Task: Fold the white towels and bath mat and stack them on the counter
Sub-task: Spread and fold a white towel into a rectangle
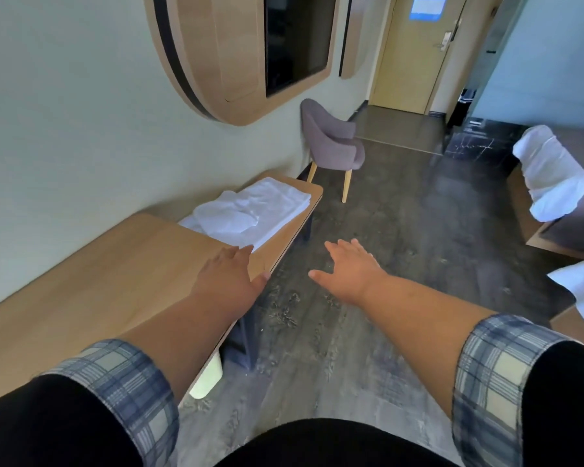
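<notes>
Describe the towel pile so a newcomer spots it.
Follow the wooden counter along the left wall to its far end, before the purple chair. The white towel pile lies there, a crumpled piece atop flat folded layers, unlike the draped linen at right.

Long wooden counter runs along wall. Far end steps down to lower bench with rounded corner. White towels lie on bench: flat folded layer beneath, looser crumpled piece on top. Dark floor alongside; grey chair stands on it just past bench end. Across room, bed carries white cloth.
</notes>
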